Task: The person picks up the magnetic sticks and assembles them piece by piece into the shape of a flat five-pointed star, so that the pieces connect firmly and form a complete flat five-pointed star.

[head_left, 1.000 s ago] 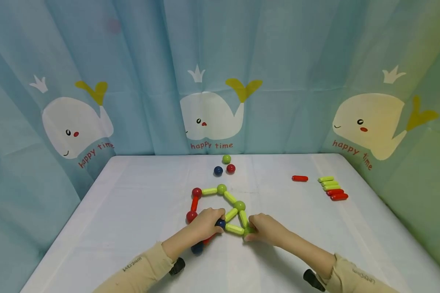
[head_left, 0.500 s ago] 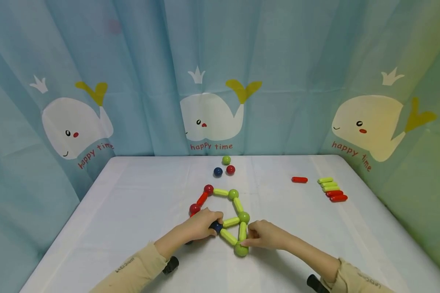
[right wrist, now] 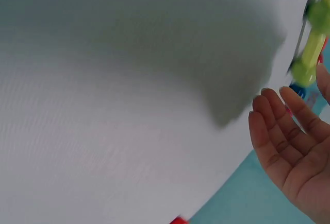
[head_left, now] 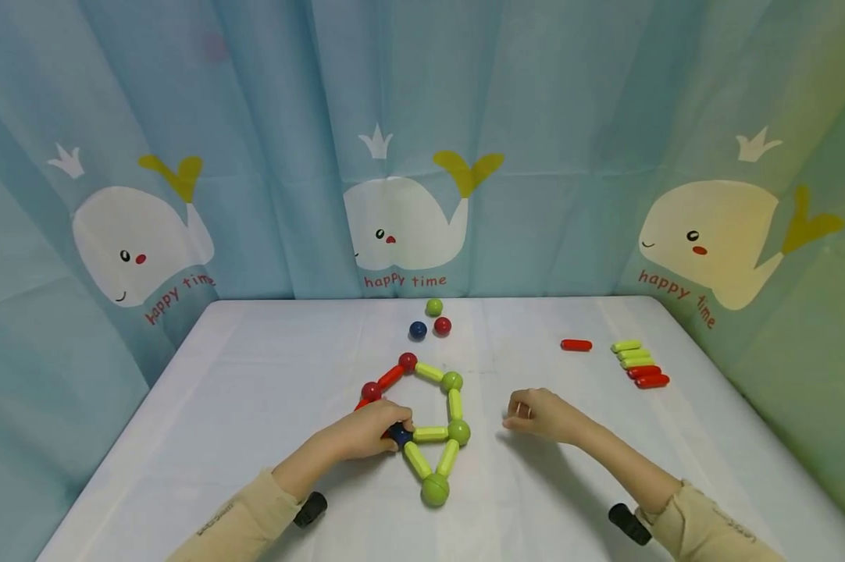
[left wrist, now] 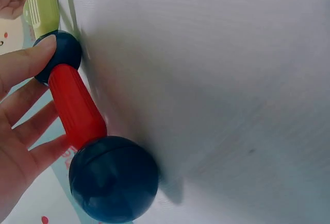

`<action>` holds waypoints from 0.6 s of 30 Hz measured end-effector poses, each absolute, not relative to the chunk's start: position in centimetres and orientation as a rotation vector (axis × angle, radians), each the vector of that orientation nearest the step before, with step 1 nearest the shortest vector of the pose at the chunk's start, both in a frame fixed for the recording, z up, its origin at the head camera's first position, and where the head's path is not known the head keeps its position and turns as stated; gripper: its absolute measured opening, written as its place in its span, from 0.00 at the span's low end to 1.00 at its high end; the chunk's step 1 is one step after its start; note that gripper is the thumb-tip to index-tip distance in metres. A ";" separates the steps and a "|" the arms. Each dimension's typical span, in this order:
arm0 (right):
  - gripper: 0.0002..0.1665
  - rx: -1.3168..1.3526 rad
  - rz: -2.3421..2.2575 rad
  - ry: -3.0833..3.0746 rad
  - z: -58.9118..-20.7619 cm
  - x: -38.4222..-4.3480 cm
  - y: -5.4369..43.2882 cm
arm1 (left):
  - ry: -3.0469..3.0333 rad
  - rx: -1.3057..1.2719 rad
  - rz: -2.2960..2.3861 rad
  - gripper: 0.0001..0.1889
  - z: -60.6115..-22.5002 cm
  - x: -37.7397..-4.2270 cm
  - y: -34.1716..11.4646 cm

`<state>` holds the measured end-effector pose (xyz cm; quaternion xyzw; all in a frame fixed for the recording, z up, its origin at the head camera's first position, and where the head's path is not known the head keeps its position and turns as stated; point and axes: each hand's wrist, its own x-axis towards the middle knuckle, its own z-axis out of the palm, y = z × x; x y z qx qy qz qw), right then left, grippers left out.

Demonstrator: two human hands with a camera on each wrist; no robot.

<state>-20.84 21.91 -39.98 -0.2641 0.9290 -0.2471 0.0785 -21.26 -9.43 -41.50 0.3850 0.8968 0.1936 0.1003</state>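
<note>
My left hand [head_left: 366,431] pinches a dark blue ball [head_left: 400,435] that belongs to a flat figure of balls and rods on the table. Up close in the left wrist view, a red rod [left wrist: 77,105] joins this ball to a second blue ball [left wrist: 113,180], which the hand hides in the head view. Yellow-green rods [head_left: 431,434] and green balls [head_left: 435,489] form a triangle with the held ball. Red balls [head_left: 408,361] and red rods continue the outline at upper left. To the right, my right hand [head_left: 545,416] hovers apart from the figure, fingers loosely bent and holding nothing.
Loose green, blue [head_left: 418,331] and red [head_left: 442,326] balls lie behind the figure. A single red rod [head_left: 576,345] lies at the right, near a row of yellow-green and red rods [head_left: 640,364]. A whale-print curtain [head_left: 408,156] hangs behind the table.
The figure has turned, its front green ball swinging left and nearer. My left hand keeps hold of the blue ball and has shifted left. My right hand has let go and moved right.
</note>
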 end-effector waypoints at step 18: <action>0.08 -0.477 -0.694 3.073 -40.1 -24.3 30.1 | 2.753 1.126 0.602 0.06 -41.0 -20.1 -9.4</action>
